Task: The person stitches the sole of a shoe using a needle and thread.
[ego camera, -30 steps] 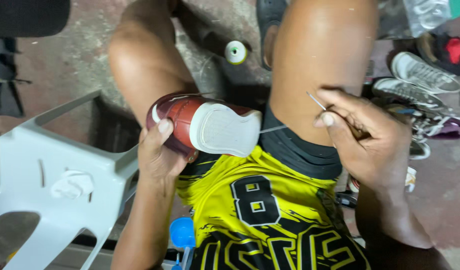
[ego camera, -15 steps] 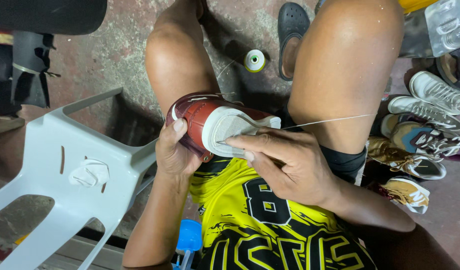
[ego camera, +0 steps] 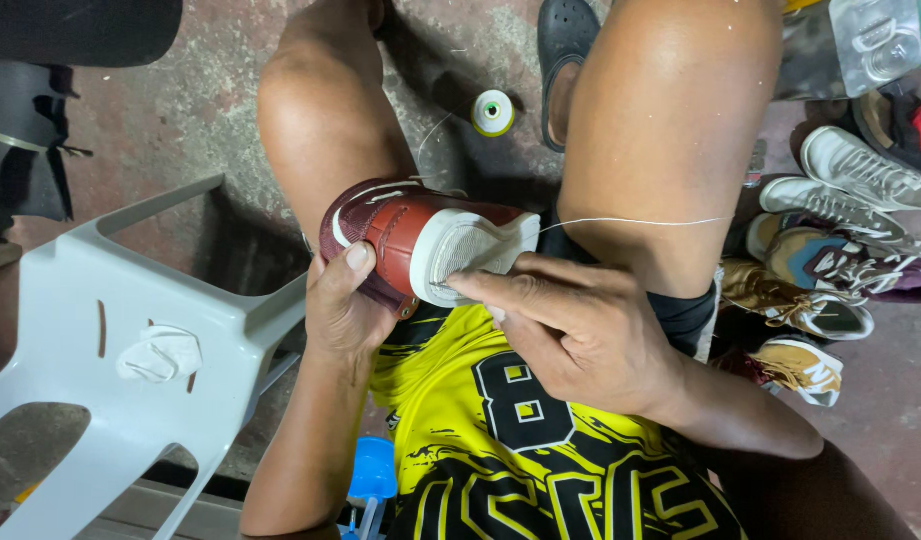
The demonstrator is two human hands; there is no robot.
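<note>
Head view, dark red shoe [ego camera: 400,235] with white sole, left hand [ego camera: 342,305] gripping it, right hand [ego camera: 570,335] pinching white thread [ego camera: 630,222] at sole

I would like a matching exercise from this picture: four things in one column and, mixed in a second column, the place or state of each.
Things
1. red shoe
2. thread spool
3. white plastic chair
4. thread

Places or states
A. stretched taut across the right thigh
B. on the floor between the knees
C. tipped over, on the left
D. gripped by the left hand, with the right hand on its white sole

Pairs: 1-D, 2-B, 3-C, 4-A
</note>
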